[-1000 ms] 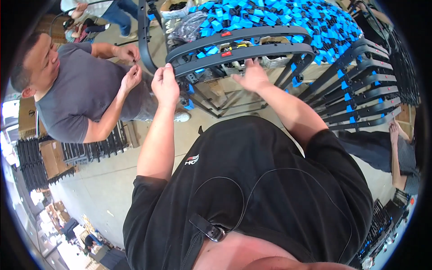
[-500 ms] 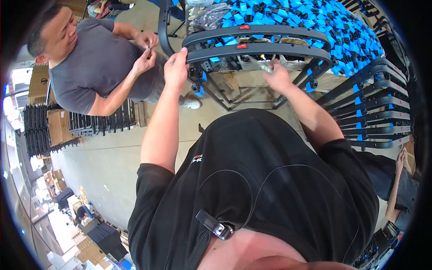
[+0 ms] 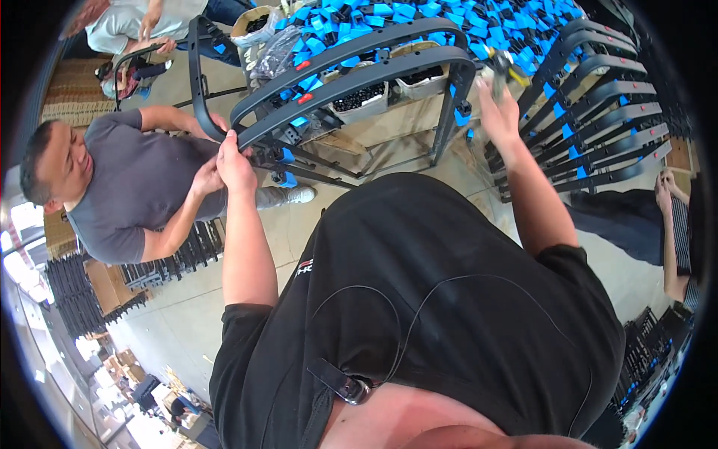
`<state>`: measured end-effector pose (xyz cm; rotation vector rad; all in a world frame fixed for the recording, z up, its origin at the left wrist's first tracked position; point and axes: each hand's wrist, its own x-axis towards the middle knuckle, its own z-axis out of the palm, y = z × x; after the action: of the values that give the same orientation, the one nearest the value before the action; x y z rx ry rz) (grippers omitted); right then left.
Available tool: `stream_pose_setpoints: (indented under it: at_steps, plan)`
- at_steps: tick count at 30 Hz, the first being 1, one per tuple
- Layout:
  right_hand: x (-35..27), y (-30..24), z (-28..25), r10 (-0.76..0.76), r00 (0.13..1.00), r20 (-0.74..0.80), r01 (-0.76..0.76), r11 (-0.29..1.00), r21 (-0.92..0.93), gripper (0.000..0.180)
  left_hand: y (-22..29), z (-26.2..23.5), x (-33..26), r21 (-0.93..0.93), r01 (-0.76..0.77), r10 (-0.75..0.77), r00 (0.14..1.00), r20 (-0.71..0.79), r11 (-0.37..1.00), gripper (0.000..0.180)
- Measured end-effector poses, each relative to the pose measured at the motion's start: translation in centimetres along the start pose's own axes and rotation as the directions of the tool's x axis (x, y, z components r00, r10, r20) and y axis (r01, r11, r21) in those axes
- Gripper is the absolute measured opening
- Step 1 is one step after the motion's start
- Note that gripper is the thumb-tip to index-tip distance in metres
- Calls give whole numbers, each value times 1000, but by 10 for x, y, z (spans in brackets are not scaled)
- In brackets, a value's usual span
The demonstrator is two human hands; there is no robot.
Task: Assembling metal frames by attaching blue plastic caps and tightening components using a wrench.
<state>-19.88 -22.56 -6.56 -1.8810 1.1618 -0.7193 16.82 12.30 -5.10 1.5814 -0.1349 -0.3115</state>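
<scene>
A black curved frame [image 3: 351,78] with blue clips, at upper centre, is gripped at its left end by the left hand [image 3: 235,161]. A small tool [image 3: 507,69] is clutched in the right hand [image 3: 499,112], upper right. A co-worker [image 3: 120,187] crouches at left.

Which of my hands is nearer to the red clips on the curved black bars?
Left. Your left hand grips the lower end of the curved black bars, just below-left of the red clips. Your right hand is farther, past the bars' right end.
</scene>
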Motion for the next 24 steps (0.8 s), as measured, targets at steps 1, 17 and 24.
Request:
stream_pose_setpoints:
  at_steps: [1,17,24]
  plan:
    - [17,26,9,-115,992,-47,122,974,193,32,1,6,4,7,5,-5,1000,30,1000,31]
    - [61,20,34,208,977,41,-138,481,866,36,1,1,-13,-70,83,-74,991,113,994,36]
    - [55,-35,16,361,928,91,-286,534,796,35,6,-1,1,-52,75,-68,990,127,996,27]
